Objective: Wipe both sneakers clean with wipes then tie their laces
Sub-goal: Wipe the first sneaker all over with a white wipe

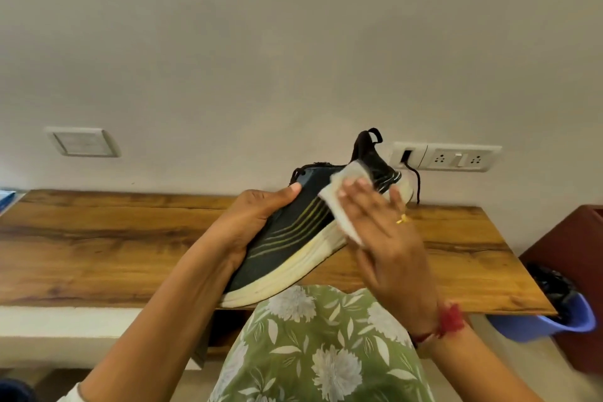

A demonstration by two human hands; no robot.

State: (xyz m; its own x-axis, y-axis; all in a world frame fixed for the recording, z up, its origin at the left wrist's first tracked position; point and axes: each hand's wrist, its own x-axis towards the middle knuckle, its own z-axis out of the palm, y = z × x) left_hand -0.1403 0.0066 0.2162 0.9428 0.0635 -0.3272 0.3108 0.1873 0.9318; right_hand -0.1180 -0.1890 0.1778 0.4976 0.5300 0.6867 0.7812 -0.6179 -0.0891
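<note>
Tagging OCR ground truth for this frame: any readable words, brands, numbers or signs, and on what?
No readable text in this frame.
Dark navy sneaker with yellow-green side stripes: stripes only, no brand legible.
White wall socket panel: no legible markings.
Blank white wall plate: no text.
White wipe: plain.

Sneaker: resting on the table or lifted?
Lifted, tilted heel-up: the sneaker is gripped at its forefoot by the left hand above the wooden table; the right hand presses a white wipe against its side.
</note>
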